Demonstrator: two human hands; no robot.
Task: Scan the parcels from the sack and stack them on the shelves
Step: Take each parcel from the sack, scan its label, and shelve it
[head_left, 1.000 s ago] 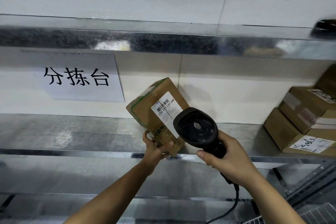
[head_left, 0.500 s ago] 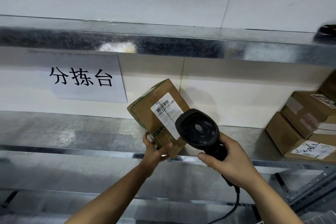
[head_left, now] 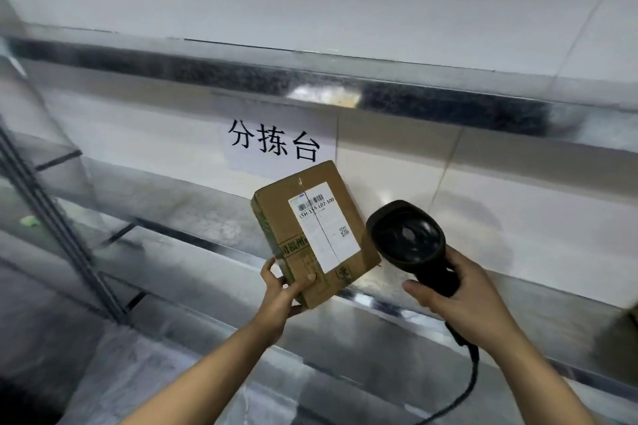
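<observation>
A small brown cardboard parcel (head_left: 286, 217) with a white barcode label and green tape is tilted up in front of the middle metal shelf (head_left: 193, 217). My left hand (head_left: 283, 290) grips its lower corner, thumb on the front face. My right hand (head_left: 459, 300) holds a black corded barcode scanner (head_left: 407, 235) just right of the parcel, its head beside the parcel's right edge. The sack is out of view.
A white paper sign (head_left: 276, 145) with black characters hangs on the wall behind the parcel. An upper metal shelf (head_left: 345, 93) runs above it, a lower shelf (head_left: 345, 355) below. A shelf upright (head_left: 51, 224) stands at the left. A dark blurred shape (head_left: 618, 338) shows at the right edge.
The view has swung left, so the stacked boxes at the right have left the frame. The scanner has moved off the label to the parcel's right; the label is uncovered.
</observation>
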